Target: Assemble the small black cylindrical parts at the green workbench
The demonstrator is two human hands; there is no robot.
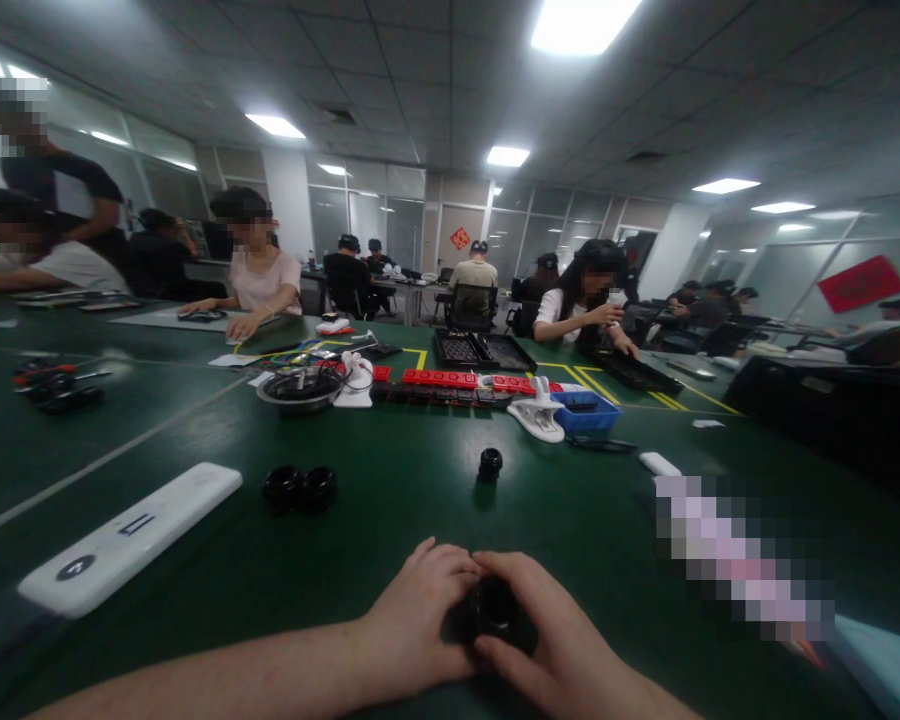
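At the near edge of the green table, my left hand (420,622) and my right hand (551,625) are curled around a glossy black ring-shaped part (497,607) with an open centre. My right thumb and fingers wrap its near and far sides; my left fingers press in from the left, partly hidden. Just beyond my hands stands a smaller black ribbed fitting (490,464). Two black rounded ring-like parts (300,490) sit side by side farther left.
A long white device (135,535) lies at left, with a pixelated item (742,560) at right. Across the table are red blocks (440,379), a metal bowl (300,388), a white clamp (538,412) and a blue bin (585,410). Co-workers sit beyond.
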